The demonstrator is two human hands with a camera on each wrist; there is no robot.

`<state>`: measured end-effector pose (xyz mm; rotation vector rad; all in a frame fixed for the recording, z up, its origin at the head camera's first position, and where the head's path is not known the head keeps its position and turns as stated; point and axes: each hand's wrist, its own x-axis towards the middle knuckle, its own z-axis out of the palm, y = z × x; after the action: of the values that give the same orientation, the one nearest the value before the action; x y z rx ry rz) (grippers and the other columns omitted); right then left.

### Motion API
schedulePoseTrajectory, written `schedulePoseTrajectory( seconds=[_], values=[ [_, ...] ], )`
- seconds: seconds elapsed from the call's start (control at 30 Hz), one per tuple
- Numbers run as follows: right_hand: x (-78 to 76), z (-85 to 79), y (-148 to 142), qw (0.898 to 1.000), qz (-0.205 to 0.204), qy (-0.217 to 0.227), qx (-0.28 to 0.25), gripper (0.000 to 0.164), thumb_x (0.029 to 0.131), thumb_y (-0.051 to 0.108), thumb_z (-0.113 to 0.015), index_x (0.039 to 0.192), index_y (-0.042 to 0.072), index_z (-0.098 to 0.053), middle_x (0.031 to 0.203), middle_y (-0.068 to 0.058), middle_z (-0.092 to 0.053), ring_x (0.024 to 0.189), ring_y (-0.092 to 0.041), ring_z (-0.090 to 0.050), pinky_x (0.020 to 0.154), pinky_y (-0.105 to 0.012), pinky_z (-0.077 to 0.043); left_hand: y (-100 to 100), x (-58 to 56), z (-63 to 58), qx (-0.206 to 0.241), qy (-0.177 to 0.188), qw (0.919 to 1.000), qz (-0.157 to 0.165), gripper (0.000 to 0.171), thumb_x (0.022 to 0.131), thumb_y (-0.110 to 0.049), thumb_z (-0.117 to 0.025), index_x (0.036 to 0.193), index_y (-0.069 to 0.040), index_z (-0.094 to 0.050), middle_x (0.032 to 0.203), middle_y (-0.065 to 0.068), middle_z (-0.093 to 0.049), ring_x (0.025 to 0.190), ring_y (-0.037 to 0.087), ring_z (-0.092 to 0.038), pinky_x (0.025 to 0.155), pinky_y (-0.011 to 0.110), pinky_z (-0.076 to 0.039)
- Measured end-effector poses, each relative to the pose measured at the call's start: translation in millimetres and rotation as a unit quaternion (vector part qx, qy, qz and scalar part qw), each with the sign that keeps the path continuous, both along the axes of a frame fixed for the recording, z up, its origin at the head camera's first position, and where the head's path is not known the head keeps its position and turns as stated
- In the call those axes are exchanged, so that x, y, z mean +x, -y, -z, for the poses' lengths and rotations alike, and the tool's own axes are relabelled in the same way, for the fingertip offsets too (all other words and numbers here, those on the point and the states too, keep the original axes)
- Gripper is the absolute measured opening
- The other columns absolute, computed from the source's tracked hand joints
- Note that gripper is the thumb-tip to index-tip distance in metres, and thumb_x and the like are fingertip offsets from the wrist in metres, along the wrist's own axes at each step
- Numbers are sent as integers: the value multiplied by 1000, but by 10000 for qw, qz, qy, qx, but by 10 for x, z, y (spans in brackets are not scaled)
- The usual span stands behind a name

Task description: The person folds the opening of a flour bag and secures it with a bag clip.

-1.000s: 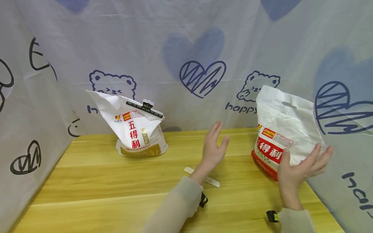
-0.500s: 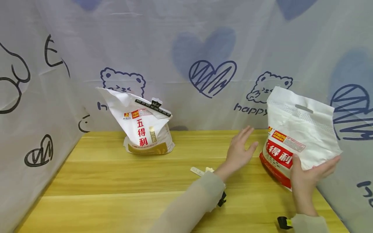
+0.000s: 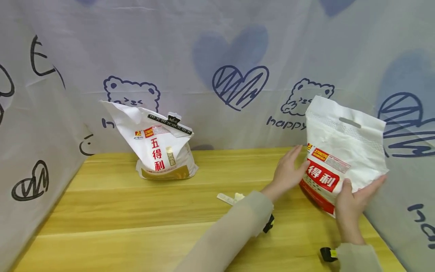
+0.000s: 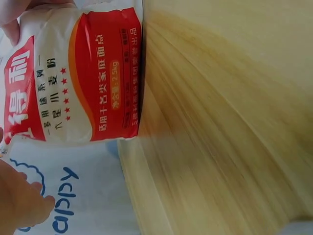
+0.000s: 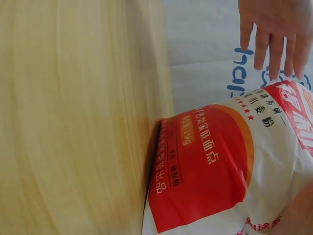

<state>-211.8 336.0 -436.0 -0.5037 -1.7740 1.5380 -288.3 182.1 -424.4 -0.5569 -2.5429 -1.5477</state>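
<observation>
A white and red flour bag (image 3: pixel 326 151) with a cut-out handle at its top stands tilted on the table's right side. My right hand (image 3: pixel 353 204) rests on the bag's right side, thumb on the front and fingers stretched along the edge. In the right wrist view only a blurred bit of that hand (image 5: pixel 299 210) shows. My left hand (image 3: pixel 288 172) is at the bag's left edge, fingers straight; whether it touches is hard to tell. The right wrist view shows that left hand (image 5: pixel 279 36) with its fingers spread towards the bag (image 5: pixel 205 166).
A second flour bag (image 3: pixel 163 151), white and gold, stands at the back left, its folded top held by a black clip (image 3: pixel 170 124). A pale flat strip (image 3: pixel 225 199) lies on the wooden table (image 3: pixel 136 211), partly behind my left forearm. A printed cloth (image 3: pixel 163 49) hangs behind.
My left hand has moved right, up to the red flour bag's left edge. My right hand has settled closer on its right side, and the bag's top stands wider and flatter. The head view has shifted slightly.
</observation>
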Motion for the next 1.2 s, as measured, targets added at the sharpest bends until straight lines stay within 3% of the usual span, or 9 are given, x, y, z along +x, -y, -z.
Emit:
schedulePoseTrajectory(
  seconds=[0.13, 0.27, 0.4, 0.53, 0.83, 1.03, 1.2],
  values=[
    [-19, 2, 36, 9996, 68, 208, 159, 82, 107, 13, -43, 166, 30, 11, 174, 14, 5, 156, -5, -4, 123, -18, -3, -46, -14, -12, 278, 167, 9993, 211, 64, 105, -37, -62, 162, -32, -35, 164, -10, -40, 148, 14, -40, 120, 44, -38],
    [-23, -1, 63, 9995, 110, 255, 169, 78, 108, 15, -40, 167, 28, 9, 174, 14, 4, 156, -3, -5, 121, -15, -1, -97, -16, -6, 512, 322, 9971, 464, 61, 102, -30, -67, 158, -30, -42, 152, -9, -54, 135, 9, -54, 111, 34, -46],
    [-20, -7, 84, 9994, 140, 322, 64, 74, 109, 16, -38, 168, 28, 6, 174, 13, 3, 155, -3, -8, 122, -16, -3, -125, 10, -14, 577, 625, 9954, 446, 53, 102, -29, -68, 151, -27, -49, 138, -9, -63, 119, 4, -61, 99, 25, -52],
    [-19, 13, 80, 9992, 151, 354, 90, 74, 108, 17, -38, 168, 29, 5, 174, 14, 2, 155, -1, -7, 121, -14, -2, -99, 35, -28, 466, 834, 9948, 349, 50, 101, -30, -69, 147, -26, -51, 135, -9, -64, 115, 3, -62, 94, 24, -55],
    [-53, 48, 41, 9994, -241, 224, 85, 72, 109, 17, -37, 168, 32, 0, 174, 15, -5, 155, -5, -11, 126, -22, -6, -3, 67, 33, 409, 645, 9967, 287, 53, 99, -26, -72, 147, -22, -51, 135, -5, -65, 115, 6, -64, 89, 21, -56],
    [-200, 56, 40, 9977, -676, -93, -14, 73, 108, 12, -38, 168, 29, -2, 174, 12, -2, 154, 1, -5, 123, -15, -3, 137, 62, 28, 295, 351, 9989, -20, 53, 100, -26, -72, 148, -19, -50, 133, -4, -66, 112, 7, -65, 89, 22, -56],
    [-315, 83, 68, 9945, -1027, -186, -39, 72, 108, 13, -38, 168, 30, -2, 174, 13, -4, 155, -3, -8, 127, -23, -8, 270, 82, 19, 280, 235, 9991, -215, 63, 101, -24, -70, 156, -17, -41, 139, 0, -63, 120, 11, -64, 95, 26, -55]
  ],
)
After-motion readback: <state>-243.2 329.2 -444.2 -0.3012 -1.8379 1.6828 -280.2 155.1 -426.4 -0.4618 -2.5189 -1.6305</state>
